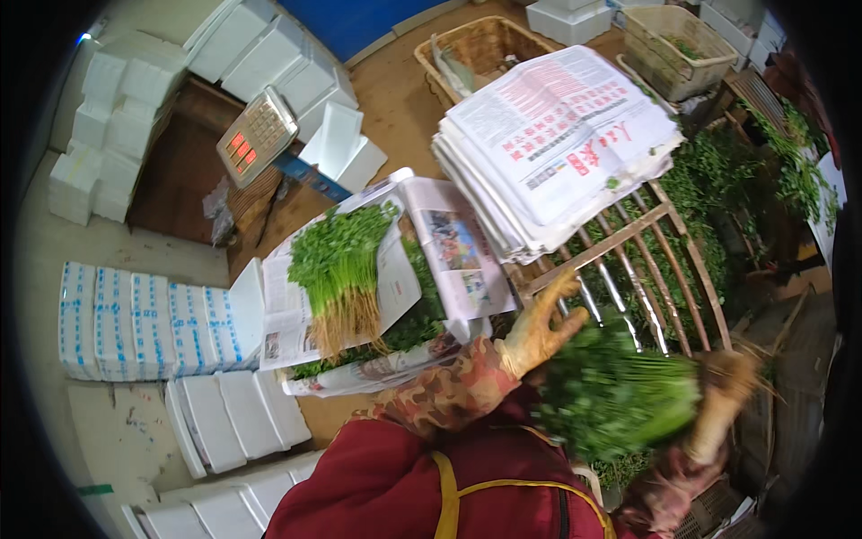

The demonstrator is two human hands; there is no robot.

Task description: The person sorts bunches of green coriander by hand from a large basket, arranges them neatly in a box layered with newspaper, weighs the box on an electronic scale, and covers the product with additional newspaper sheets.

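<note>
My right hand point(726, 387), blurred and in a yellowish glove, grips a bunch of long-stemmed leafy greens point(616, 387) at its root end. Its leaves point left, in front of my body. My left hand point(547, 325), also gloved, is held with its fingers apart and nothing in it, just beyond the leaf tips. It is by the near edge of a metal-barred rack point(697, 269). To the left, a newspaper-lined white foam box point(404, 174) holds more greens. On top of it lies a rooted bunch of greens point(343, 276) over newspaper point(286, 316).
A thick newspaper stack point(559, 141) rests on the rack's far part. Beyond are a yellowish plastic crate point(488, 30) and a paler crate point(680, 64). A lit digital scale point(257, 135) stands at back left. White foam boxes point(128, 121) are piled leftward. Loose greens point(714, 182) lie right of the rack.
</note>
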